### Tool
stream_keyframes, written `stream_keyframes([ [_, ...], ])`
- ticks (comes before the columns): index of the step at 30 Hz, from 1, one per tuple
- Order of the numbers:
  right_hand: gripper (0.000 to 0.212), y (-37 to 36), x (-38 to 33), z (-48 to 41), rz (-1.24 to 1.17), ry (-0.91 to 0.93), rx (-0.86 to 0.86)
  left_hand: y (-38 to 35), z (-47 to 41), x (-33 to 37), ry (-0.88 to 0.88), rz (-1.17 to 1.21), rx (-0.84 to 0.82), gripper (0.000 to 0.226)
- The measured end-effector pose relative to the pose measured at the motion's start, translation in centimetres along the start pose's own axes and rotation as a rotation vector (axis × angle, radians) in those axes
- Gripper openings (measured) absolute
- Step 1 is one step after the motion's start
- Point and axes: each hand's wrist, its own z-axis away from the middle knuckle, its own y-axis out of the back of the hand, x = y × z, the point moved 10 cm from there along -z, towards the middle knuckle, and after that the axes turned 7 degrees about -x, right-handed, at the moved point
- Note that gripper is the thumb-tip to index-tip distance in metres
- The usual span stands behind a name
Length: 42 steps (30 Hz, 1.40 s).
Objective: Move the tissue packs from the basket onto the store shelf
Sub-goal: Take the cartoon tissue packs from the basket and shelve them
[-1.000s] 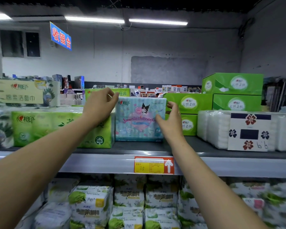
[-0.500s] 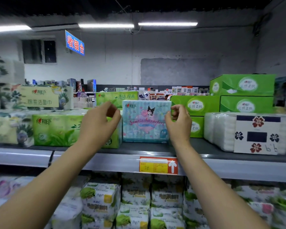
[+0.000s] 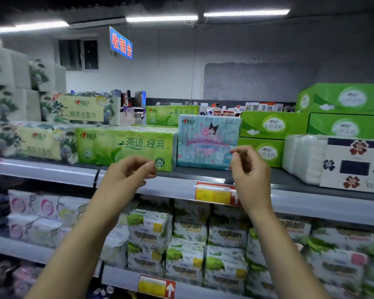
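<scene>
Item: blue cartoon-print tissue pack [image 3: 207,141], stood upright on the upper store shelf [image 3: 203,175], between the long green tissue pack [image 3: 125,147] on the left and the stacked green boxes [image 3: 272,126] on the right; its left side appears to touch the green pack. Left hand [image 3: 127,173]: held in front of the shelf edge, near the green pack, fingers loosely curled, nothing gripped. Right hand [image 3: 248,167]: held before the lower right corner of the blue pack, grip slack, fingers half curled, nothing pinched; contact with the wrapper cannot be told. Step judged: release of a placed pack. For a good result, the pack is best left square to the shelf front, label facing out, and the hands drawn straight toward the body so that the wrapper is not dragged. Basket: not in view; its contents cannot be stated. Lower shelf [image 3: 121,275]: filled with rows of green-and-white wrapped packs [image 3: 188,244]. White stacked packs [image 3: 307,158] are noted at far right on the upper shelf.
</scene>
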Motion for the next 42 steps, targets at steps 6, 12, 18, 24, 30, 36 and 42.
stream_keyframes([
  [6,0.015,2.3,2.2,5.4,-0.224,-0.247,-0.042,-0.3,3.4,-3.2,0.102,0.065,0.073,0.011],
  [12,0.018,2.8,5.1,7.7,-0.360,-0.406,-0.046,-0.7,5.1,-4.7,0.191,0.134,0.087,0.014],
  [18,0.018,1.4,8.1,10.7,-0.420,-0.559,-0.092,-0.6,6.3,-5.2,0.248,0.115,0.121,0.014],
  [24,0.020,0.6,7.4,11.8,-0.445,-0.586,-0.072,-0.3,7.6,-5.7,0.278,0.128,0.101,0.016],
  [30,0.019,-0.8,4.4,12.1,-0.386,-0.549,-0.070,2.3,8.4,-5.7,0.240,0.131,0.073,0.017],
  [36,0.018,-4.2,0.7,13.4,-0.364,-0.543,-0.026,6.7,9.1,-6.9,0.252,0.176,0.028,0.018],
  [42,0.018,-10.0,-3.0,15.7,-0.352,-0.544,-0.005,13.9,10.3,-8.6,0.280,0.206,0.000,0.019],
])
